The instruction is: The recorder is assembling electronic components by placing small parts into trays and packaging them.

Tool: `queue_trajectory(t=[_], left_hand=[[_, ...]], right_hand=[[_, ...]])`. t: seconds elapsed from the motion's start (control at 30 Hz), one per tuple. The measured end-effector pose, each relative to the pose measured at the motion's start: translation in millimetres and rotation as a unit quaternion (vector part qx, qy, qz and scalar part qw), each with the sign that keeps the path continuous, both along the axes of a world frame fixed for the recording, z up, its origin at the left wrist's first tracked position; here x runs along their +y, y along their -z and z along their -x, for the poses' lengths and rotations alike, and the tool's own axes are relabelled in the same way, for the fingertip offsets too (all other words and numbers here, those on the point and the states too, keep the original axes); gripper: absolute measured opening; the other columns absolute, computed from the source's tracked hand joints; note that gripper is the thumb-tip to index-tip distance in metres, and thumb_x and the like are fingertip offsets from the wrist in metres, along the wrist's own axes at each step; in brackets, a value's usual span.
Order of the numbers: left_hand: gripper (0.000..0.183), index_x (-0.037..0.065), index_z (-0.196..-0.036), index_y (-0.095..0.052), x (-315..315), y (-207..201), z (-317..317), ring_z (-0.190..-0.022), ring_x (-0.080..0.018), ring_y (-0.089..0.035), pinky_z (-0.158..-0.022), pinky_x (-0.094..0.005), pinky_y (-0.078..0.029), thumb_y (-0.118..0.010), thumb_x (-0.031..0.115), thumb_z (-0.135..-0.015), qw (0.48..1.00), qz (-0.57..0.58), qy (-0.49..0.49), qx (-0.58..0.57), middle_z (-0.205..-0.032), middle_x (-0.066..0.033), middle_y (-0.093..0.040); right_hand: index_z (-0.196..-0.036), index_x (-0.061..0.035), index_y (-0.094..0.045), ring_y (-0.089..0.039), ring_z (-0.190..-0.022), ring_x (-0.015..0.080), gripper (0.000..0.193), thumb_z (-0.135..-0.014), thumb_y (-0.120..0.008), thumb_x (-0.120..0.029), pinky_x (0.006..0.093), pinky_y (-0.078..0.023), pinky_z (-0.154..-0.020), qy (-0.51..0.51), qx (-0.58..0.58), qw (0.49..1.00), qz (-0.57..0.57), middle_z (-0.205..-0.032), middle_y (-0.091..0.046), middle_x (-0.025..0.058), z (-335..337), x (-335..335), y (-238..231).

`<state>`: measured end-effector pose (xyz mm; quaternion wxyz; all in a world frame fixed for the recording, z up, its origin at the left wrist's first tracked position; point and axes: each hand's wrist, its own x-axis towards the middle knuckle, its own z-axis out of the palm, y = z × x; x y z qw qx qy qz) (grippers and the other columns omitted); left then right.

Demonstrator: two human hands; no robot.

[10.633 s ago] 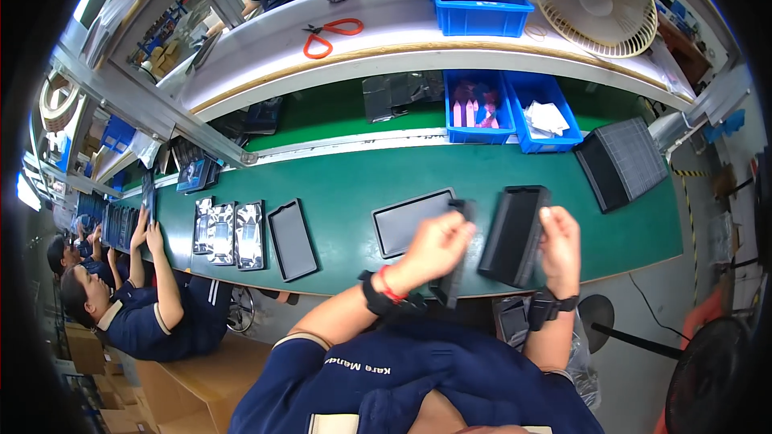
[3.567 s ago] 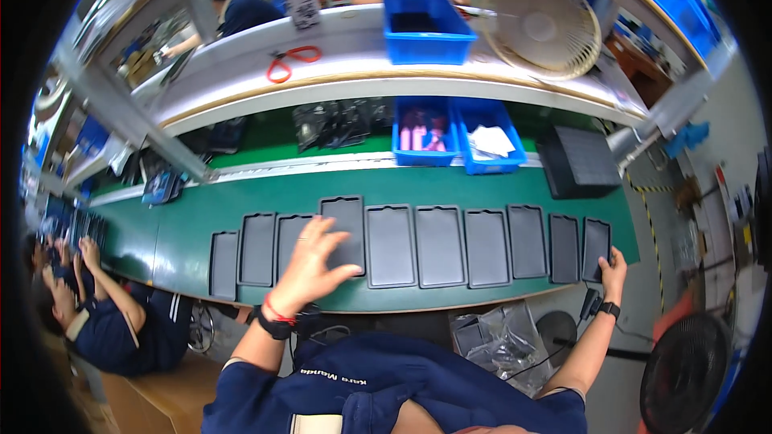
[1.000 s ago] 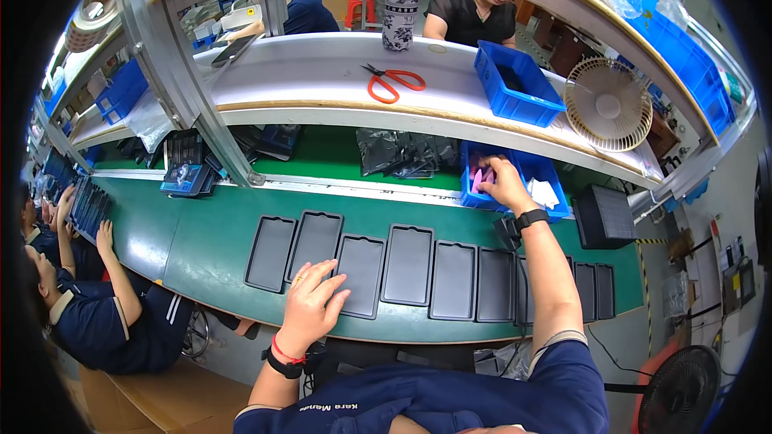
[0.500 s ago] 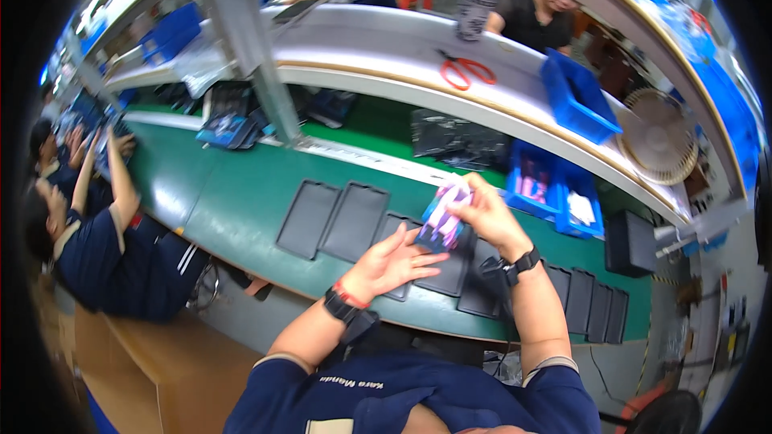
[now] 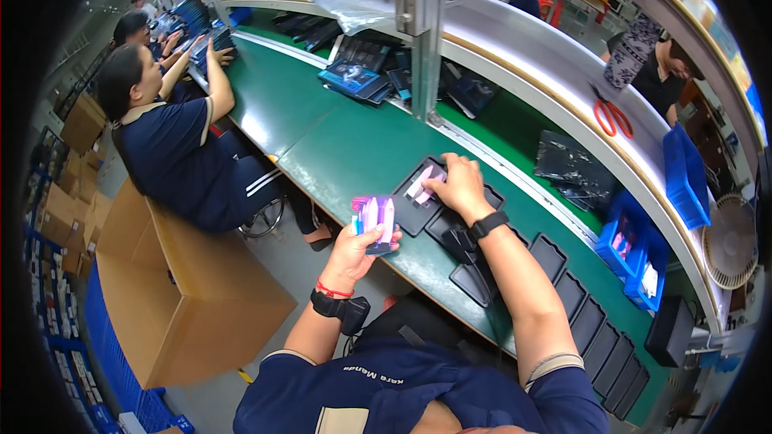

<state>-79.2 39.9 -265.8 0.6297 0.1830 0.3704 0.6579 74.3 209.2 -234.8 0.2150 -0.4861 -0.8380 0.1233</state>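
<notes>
My left hand point(image 5: 347, 257) holds a small stack of pink, purple and blue flat pieces point(image 5: 376, 221), thumb across the front, just off the table's near edge. Their exact kind is not clear. With my right hand point(image 5: 466, 189) I grip a pale pink and white flat piece point(image 5: 421, 186) by its edge, at a black shallow tray point(image 5: 412, 219); it lies over or in that tray. More black trays point(image 5: 548, 257) line the green table point(image 5: 322, 145) to the right, some partly hidden by my right forearm.
A co-worker point(image 5: 165, 153) sits at the left. Beside me stands an open cardboard box point(image 5: 217, 305). Blue bins point(image 5: 615, 245) and black plastic bags point(image 5: 567, 165) lie under the shelf; red-handled scissors point(image 5: 613, 119) rest on it. A metal post point(image 5: 420, 48) rises beyond the trays.
The view has swung left. My hands have moved apart: the stack is now in my left hand, which was open before, and my right hand has brought one piece to a tray.
</notes>
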Motion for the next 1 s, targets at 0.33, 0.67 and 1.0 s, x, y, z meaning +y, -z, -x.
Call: queue_trajectory(t=[0.33,0.67,1.0], left_hand=[[0.027,-0.001,-0.110,-0.054,21.9,2.0,-29.9,-0.080,-0.0244,-0.065,-0.069,-0.0367,-0.055,-0.059,0.006,-0.085,0.997,-0.001,0.018,-0.079,-0.095,-0.0133,-0.064],[0.032,-0.002,-0.110,-0.055,28.8,-5.1,-72.6,-0.081,-0.0207,-0.065,-0.072,-0.0315,-0.054,-0.065,0.000,-0.079,0.994,-0.016,0.075,0.072,-0.094,-0.0102,-0.064],[0.029,0.000,-0.109,-0.056,29.7,-6.9,-94.7,-0.089,-0.0166,-0.063,-0.079,-0.0286,-0.051,-0.063,0.001,-0.082,0.991,-0.016,0.112,0.070,-0.097,-0.0074,-0.063]], right_hand=[[-0.076,-0.0006,-0.063,-0.053,-0.059,0.0072,0.018,-0.069,-0.076,-0.011,0.0249,-0.044,-0.055,-0.086,0.280,0.918,0.268,-0.064,-0.061,0.0029,-44.1,-25.2,4.1],[-0.088,0.0004,-0.062,-0.054,-0.060,0.0116,0.031,-0.069,-0.077,-0.018,0.0275,-0.045,-0.057,-0.060,0.240,0.945,0.216,-0.064,-0.060,0.0047,-77.7,-64.2,-28.5],[-0.095,-0.0023,-0.057,-0.056,-0.066,0.0280,0.038,-0.068,-0.077,-0.020,0.0381,-0.041,-0.069,0.055,-0.003,0.998,-0.031,-0.065,-0.058,0.0077,-146.5,-100.5,-1.2]])
